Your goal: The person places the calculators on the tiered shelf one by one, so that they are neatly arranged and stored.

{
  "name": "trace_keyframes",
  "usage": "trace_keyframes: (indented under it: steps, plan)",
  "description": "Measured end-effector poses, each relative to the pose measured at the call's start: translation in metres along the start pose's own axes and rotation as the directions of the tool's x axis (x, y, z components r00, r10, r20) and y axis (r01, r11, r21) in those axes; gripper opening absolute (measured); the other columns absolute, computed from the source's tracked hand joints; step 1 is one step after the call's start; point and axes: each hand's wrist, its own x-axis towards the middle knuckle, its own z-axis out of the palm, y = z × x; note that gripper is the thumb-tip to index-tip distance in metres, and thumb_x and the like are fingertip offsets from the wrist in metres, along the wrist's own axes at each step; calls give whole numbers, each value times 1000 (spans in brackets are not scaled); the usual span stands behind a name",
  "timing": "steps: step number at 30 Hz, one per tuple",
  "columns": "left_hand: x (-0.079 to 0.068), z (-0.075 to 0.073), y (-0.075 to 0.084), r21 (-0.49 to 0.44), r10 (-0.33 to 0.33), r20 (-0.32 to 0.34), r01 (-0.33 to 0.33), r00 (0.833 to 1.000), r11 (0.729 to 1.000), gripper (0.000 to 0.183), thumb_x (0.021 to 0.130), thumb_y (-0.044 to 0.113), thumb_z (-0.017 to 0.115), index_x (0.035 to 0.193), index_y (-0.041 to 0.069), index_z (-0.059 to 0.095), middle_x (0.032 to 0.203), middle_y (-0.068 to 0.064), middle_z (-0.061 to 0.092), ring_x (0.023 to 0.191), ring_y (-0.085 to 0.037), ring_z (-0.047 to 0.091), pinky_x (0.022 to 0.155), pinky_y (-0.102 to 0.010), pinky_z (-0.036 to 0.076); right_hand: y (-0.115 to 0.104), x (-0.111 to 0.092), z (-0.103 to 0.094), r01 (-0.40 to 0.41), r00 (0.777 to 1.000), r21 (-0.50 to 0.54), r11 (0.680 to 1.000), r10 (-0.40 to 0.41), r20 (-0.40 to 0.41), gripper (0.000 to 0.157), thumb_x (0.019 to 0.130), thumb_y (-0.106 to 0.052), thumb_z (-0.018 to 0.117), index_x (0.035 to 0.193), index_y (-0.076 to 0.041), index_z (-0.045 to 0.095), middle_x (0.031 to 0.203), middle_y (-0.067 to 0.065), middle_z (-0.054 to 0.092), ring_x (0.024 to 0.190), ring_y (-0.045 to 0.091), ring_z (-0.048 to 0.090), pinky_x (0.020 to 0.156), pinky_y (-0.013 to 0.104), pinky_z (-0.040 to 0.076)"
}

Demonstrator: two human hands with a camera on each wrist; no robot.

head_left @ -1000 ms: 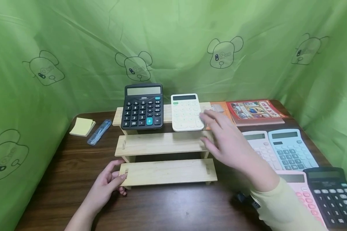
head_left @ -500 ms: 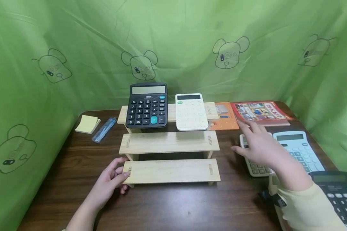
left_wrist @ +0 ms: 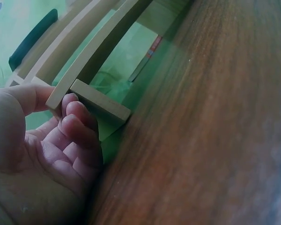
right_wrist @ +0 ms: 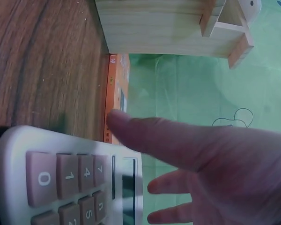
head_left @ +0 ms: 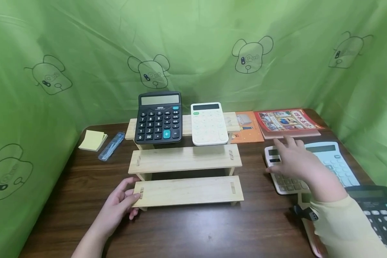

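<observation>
My left hand (head_left: 119, 202) pinches the left end of the lowest step of a three-step wooden rack (head_left: 187, 191), thumb on top and fingers curled beneath. The left wrist view shows those fingers around the board's end (left_wrist: 61, 96). My right hand (head_left: 298, 163), fingers spread, is over a pale pinkish calculator (head_left: 287, 185) on the table and hides part of it. In the right wrist view the thumb stands off the calculator's keys (right_wrist: 42, 178); any contact is unclear. On the rack's top step lean a black calculator (head_left: 158, 120) and a white calculator (head_left: 209, 125).
Right of the pale calculator lie a light blue calculator (head_left: 342, 172) and another black one (head_left: 374, 197); a pink one (head_left: 311, 234) is mostly under my sleeve. Behind are an orange booklet (head_left: 248, 132) and red books (head_left: 287, 120). Sticky notes (head_left: 92, 139) and a blue case (head_left: 111, 146) lie left.
My right hand has moved right, from beside the white calculator on the rack to over the pale calculator on the table. The left hand has kept its grip on the rack.
</observation>
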Motion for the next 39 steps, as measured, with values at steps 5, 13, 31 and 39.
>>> trace_keyframes:
  steps: [5, 13, 31, 39]
  plan:
    - [1, 0, -1, -5, 6, 9, -6, 1000, 1000, 42, 101, 7, 50, 138, 6, 32, 91, -19, 65, 53, -21, 56, 42, -35, 48, 1, -2, 2, -50, 998, -36, 998, 52, 37, 123, 67, -71, 73, 147, 8, 23, 146, 38, 15, 125, 61, 19, 82, 76, 38]
    - [-1, -2, -2, 23, 16, 6, -16, 1000, 1000, 40, 101, 6, 49, 137, 4, 32, 84, -18, 65, 51, -23, 55, 39, -36, 47, -1, -3, 6, -85, 994, -41, 996, 88, 63, 130, 70, -75, 67, 141, 21, 16, 143, 46, 13, 124, 65, 17, 86, 78, 33]
    - [0, -1, -2, 31, 13, 5, -13, 1000, 999, 40, 101, 6, 49, 137, 5, 32, 86, -18, 65, 52, -24, 55, 39, -37, 47, -2, 3, 11, 42, 999, -15, 999, -42, 30, 118, 74, -71, 67, 151, 3, 18, 150, 35, 11, 127, 63, 15, 83, 80, 33]
    - [0, 0, 0, 31, 13, 4, -13, 1000, 999, 41, 101, 7, 50, 138, 6, 32, 89, -21, 65, 52, -24, 55, 40, -37, 47, -6, 8, 17, 11, 999, -4, 1000, -11, 30, 123, 75, -71, 66, 148, 12, 13, 147, 45, 4, 123, 69, 18, 91, 77, 29]
